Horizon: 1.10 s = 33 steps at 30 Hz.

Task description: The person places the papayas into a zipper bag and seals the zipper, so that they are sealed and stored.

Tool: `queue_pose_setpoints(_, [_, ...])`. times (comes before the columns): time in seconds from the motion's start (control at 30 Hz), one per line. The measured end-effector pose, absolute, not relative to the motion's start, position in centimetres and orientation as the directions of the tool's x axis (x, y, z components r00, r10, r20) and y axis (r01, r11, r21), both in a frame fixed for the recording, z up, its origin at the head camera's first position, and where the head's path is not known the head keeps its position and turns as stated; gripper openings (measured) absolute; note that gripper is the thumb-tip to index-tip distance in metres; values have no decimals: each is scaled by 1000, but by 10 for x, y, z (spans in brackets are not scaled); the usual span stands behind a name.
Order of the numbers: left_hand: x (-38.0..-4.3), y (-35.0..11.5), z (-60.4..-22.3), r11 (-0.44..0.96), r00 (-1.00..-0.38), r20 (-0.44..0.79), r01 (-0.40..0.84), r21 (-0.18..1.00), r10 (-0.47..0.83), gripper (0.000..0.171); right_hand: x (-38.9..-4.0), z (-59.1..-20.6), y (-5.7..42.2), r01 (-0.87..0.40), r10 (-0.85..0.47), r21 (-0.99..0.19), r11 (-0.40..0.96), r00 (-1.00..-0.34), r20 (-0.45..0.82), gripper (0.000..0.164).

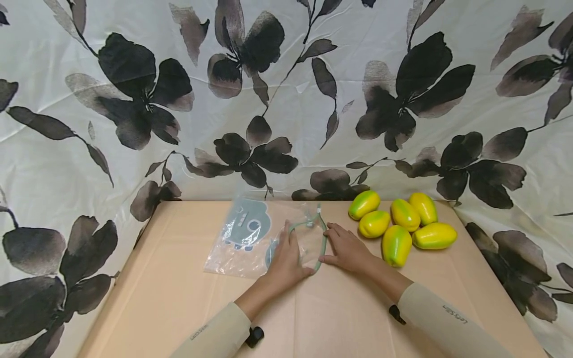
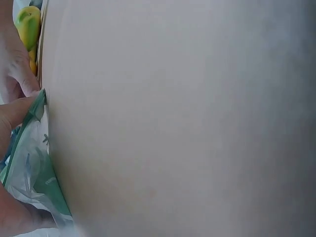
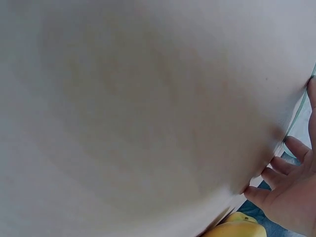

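Note:
A clear plastic zip bag (image 1: 241,251) with a blue-green cartoon print lies flat on the cardboard-coloured table. Its green-edged mouth faces right and is spread apart into a loop. My left hand (image 1: 286,258) rests on the bag at the mouth's left edge, fingers extended away from me and thumb reaching to the near corner of the green strip (image 2: 22,138). On the other side, my right hand (image 1: 351,250) touches the right edge of the mouth with spread, fairly straight fingers. In the right wrist view its fingertips (image 3: 291,143) lie along the green edge.
Several yellow-green mango-like fruits (image 1: 405,215) sit in a group at the back right, just beyond my right hand. The tan table (image 1: 179,298) ends at the back against a white cloth (image 1: 322,149) with dark flowers.

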<state>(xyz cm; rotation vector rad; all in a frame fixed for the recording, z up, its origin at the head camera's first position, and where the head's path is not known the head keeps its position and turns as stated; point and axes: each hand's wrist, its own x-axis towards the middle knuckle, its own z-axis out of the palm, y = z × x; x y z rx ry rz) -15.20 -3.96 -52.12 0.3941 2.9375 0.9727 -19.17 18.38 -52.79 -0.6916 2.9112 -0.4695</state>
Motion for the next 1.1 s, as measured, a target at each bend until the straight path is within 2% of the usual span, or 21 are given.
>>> queue_pose_setpoints(0.23, [-155, -47, -523, 820, -975, 46, 208, 533, 217, 133, -191, -526, 182, -412, -447, -318, 854, -893, -46, 79])
queue_pose_setpoints(0.5, [-156, -46, -522, 826, -969, 37, 230, 515, 246, 132, -188, -525, 181, -415, -448, -324, 850, -894, -32, 78])
queue_pose_setpoints(0.77, [-153, -40, -515, 842, -962, 32, 252, 476, 270, 121, -188, -526, 181, -416, -443, -313, 854, -896, -16, 78])
queue_pose_setpoints(1.1, [-151, -41, -519, 829, -959, 22, 256, 497, 282, 117, -189, -529, 181, -421, -447, -305, 854, -894, -17, 78])
